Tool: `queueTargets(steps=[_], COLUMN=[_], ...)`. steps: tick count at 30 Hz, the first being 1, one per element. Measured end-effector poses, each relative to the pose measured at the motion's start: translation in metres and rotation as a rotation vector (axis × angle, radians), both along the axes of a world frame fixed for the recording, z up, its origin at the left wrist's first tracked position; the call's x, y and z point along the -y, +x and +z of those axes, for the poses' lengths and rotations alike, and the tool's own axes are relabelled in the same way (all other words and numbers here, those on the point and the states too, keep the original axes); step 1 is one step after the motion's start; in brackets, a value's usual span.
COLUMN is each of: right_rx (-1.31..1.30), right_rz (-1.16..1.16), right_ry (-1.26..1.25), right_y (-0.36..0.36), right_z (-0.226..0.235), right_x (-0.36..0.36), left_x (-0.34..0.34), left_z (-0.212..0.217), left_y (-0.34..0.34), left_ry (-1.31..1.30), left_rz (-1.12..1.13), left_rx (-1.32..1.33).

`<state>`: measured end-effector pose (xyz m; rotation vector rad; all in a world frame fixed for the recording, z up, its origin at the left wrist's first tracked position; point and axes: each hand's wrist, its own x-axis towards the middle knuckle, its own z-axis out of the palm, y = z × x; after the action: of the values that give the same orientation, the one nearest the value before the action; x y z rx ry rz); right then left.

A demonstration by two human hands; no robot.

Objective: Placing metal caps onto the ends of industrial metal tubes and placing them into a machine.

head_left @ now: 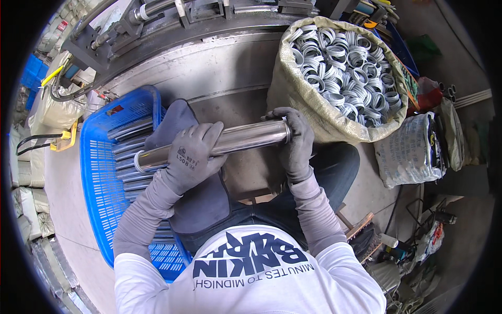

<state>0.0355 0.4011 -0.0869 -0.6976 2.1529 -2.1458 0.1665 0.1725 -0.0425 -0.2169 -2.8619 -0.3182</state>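
Observation:
A shiny metal tube point(246, 137) lies across my lap, tilted slightly up to the right. My left hand point(192, 154), in a grey glove, is wrapped round it near its left end. A white ring point(138, 161) sits at that left end. Round the tube's right end closes my right hand point(295, 141), also gloved in grey; whether a ring is there too I cannot tell. Under my left forearm, a blue plastic basket point(97, 172) holds several similar metal tubes point(125, 152). A dark grey pad point(201, 209) covers my left thigh.
A woven sack point(285, 89) full of white-grey rings point(345, 73) stands ahead to the right. Along the far side runs a metal machine bench point(209, 31). A white packed bag point(408, 152) and assorted tools point(366, 235) lie to the right.

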Motion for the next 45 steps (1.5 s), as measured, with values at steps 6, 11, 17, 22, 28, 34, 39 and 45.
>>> queueTargets(steps=[6,11,17,22,28,34,39,45], right_rx=[-0.107,0.208,-0.222,-0.541,-0.331,-0.569,-0.567,-0.456], right_rz=[-0.089,-0.09,-0.169,-0.348,-0.139,-0.255,-0.38,-0.382], right_ry=[0.114,-0.158,0.072,0.92,0.88,0.349,0.417,0.823], right_y=[0.006,0.009,-0.018,-0.101,-0.115,-0.086,-0.079,-0.122], right_z=[0.0,-0.008,0.035,0.069,0.057,0.058,0.065,0.09], right_x=[0.012,0.016,-0.035,-0.114,-0.119,-0.116,-0.127,-0.191], left_x=[-0.001,-0.001,0.023,0.028,0.026,0.03,0.03,0.043], left_z=[-0.001,0.003,0.02,0.014,0.002,0.005,0.007,0.024], left_y=[-0.001,-0.002,0.013,0.026,0.023,0.031,0.028,0.019], left_ry=[0.026,0.016,0.082,0.086,0.039,0.096,0.093,0.121], left_rz=[0.01,0.01,-0.005,0.045,0.033,0.04,0.034,0.034], left_rx=[0.033,0.076,0.186,0.149,0.099,0.121,0.124,0.107])
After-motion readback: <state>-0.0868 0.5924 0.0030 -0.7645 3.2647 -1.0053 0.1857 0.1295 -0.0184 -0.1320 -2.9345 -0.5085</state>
